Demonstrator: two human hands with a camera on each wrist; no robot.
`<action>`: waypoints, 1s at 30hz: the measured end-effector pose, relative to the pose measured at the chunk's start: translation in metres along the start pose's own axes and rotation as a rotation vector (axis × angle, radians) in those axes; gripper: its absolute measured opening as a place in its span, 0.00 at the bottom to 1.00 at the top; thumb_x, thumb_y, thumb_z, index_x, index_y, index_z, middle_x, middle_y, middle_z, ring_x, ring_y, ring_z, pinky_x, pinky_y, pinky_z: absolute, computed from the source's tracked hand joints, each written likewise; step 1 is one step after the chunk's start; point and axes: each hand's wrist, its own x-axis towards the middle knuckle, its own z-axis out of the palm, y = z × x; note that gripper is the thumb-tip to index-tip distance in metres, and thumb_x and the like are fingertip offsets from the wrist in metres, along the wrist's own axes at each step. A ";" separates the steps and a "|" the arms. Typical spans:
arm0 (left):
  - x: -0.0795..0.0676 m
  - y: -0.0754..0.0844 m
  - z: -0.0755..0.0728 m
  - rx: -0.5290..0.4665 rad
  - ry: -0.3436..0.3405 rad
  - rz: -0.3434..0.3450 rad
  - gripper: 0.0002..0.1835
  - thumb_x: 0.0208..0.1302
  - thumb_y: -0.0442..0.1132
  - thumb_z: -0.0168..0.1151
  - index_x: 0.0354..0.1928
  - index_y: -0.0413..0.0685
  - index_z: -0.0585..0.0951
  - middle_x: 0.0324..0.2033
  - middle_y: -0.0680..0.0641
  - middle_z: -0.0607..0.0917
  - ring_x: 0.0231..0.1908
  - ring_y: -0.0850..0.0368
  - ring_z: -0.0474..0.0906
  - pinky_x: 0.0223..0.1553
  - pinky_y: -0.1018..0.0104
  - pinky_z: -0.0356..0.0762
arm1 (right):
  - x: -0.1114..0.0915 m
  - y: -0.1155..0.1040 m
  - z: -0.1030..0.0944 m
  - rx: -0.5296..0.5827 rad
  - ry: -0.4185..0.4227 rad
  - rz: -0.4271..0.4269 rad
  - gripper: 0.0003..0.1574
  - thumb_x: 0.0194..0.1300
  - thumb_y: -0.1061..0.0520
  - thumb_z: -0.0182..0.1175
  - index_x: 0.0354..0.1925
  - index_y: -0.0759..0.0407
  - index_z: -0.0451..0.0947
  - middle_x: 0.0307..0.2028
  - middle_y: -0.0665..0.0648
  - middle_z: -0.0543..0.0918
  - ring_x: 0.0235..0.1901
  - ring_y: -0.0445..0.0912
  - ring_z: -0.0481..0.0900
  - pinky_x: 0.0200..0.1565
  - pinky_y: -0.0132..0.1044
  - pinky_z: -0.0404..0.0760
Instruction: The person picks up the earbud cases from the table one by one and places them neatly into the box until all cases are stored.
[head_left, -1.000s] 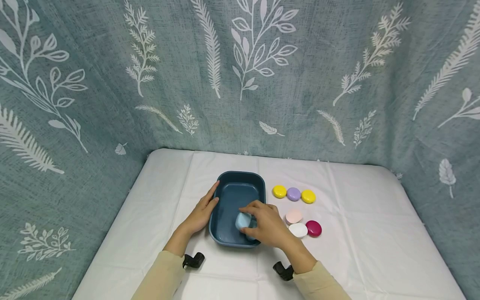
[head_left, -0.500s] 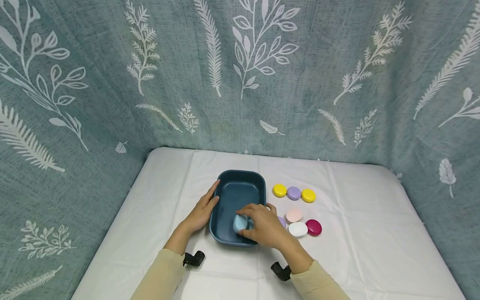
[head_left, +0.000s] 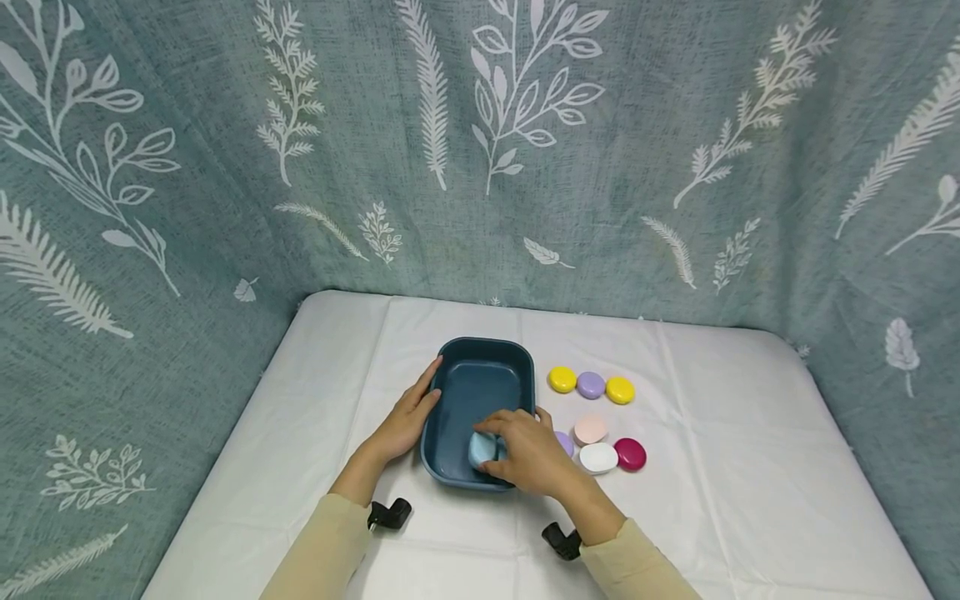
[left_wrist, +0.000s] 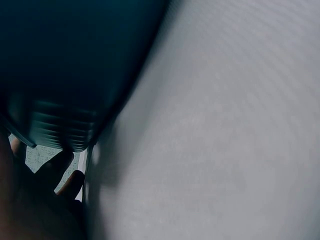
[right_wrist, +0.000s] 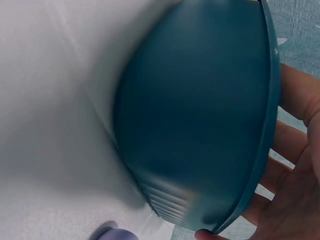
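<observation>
A dark blue rectangular bin [head_left: 468, 385] with rounded corners stands on the white-covered table. My left hand [head_left: 400, 423] rests along its left wall, fingers extended; the left wrist view shows those fingers [left_wrist: 55, 170] against the bin's side. Over the right wall reaches my right hand [head_left: 534, 454], its thumb and fingers pinching a light blue rounded block [head_left: 482, 450] low inside the bin, near the front. Part of the block is hidden by the hand. From the right wrist, the bin's outer wall [right_wrist: 195, 110] fills the view and the block is out of sight.
Right of the bin lie a row of yellow [head_left: 562, 380], purple [head_left: 591, 385] and yellow [head_left: 620, 390] rounded pieces. Nearer are pink [head_left: 590, 430], white [head_left: 597, 458] and dark red [head_left: 631, 454] ones, plus a purple piece [head_left: 564, 444] partly behind my right hand. A patterned curtain [head_left: 480, 167] hangs behind.
My right hand has shifted slightly left and lower in the bin with the light blue block, uncovering a purple piece beside it. The left hand stays against the bin.
</observation>
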 end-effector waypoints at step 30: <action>0.001 0.001 -0.001 0.025 0.009 -0.021 0.30 0.84 0.54 0.40 0.82 0.76 0.50 0.83 0.57 0.52 0.83 0.45 0.46 0.80 0.36 0.45 | 0.002 0.000 0.014 0.026 0.026 0.007 0.32 0.58 0.46 0.78 0.61 0.49 0.84 0.63 0.54 0.83 0.66 0.53 0.78 0.67 0.82 0.53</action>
